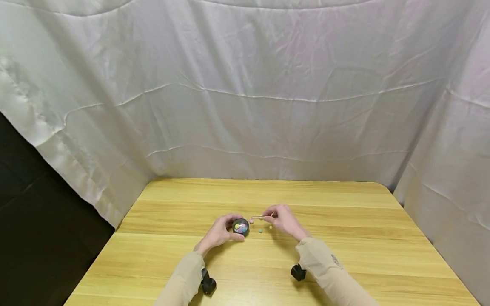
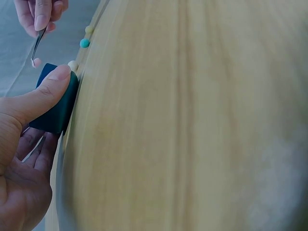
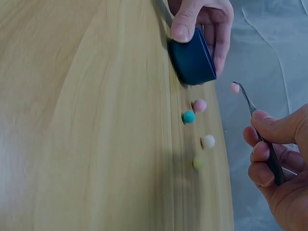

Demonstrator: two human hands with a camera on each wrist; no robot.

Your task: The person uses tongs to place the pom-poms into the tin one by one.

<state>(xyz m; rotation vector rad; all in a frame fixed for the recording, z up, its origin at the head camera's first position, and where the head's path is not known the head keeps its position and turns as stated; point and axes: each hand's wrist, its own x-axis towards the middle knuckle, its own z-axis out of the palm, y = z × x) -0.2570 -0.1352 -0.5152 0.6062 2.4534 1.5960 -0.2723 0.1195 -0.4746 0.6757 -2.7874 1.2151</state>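
Note:
My left hand (image 1: pixel 220 233) grips a small dark bowl (image 3: pixel 190 62) between thumb and fingers, close to the tabletop. Several coloured pompoms (image 1: pixel 240 228), yellow, pink and blue among them, lie inside it. In my right hand (image 1: pixel 282 220) is a pair of tweezers (image 3: pixel 249 103) with bent tips, pinched by thumb and fingers. The tips hold a pink pompom (image 3: pixel 235 88), up off the table and just to the right of the bowl's rim. On the wood by the bowl lie a pink pompom (image 3: pixel 199 105), a teal pompom (image 3: pixel 188 116), a white pompom (image 3: pixel 208 141) and a yellow-green pompom (image 3: pixel 198 162).
The wooden table (image 1: pixel 344 255) spreads out on all sides of the hands. Pale curtains (image 1: pixel 268 106) hang behind it and along its sides, with a dark panel (image 1: pixel 30 212) at the left. Each sleeve carries a black wrist camera (image 1: pixel 297 272).

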